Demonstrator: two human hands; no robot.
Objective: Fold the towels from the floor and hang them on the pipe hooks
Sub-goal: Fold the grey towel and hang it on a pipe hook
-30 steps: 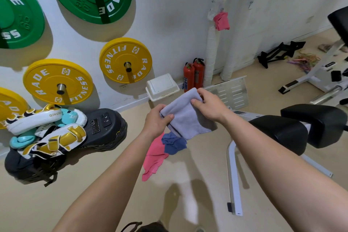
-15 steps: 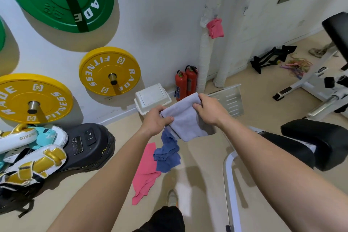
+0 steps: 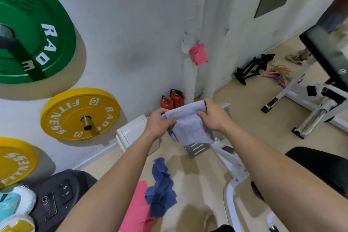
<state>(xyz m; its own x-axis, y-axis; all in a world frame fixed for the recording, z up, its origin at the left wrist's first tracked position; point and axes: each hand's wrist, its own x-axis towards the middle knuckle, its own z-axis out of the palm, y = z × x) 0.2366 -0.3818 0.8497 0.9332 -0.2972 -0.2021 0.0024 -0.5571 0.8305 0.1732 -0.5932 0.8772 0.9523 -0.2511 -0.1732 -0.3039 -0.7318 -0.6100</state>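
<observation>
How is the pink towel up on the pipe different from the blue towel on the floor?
The pink towel on the pipe is folded small and hangs from a hook; the blue towel lies crumpled and spread on the floor. One is pink, the other dark blue. Both are soft cloths, and neither is in the hands.

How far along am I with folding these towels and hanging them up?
Done: one folded pink towel already hangs on the pipe. In hand: the left hand and right hand hold a grey towel, folded, by its top edge. Left: hanging the grey one, then the blue towel and another pink towel on the floor, both still crumpled.
</observation>
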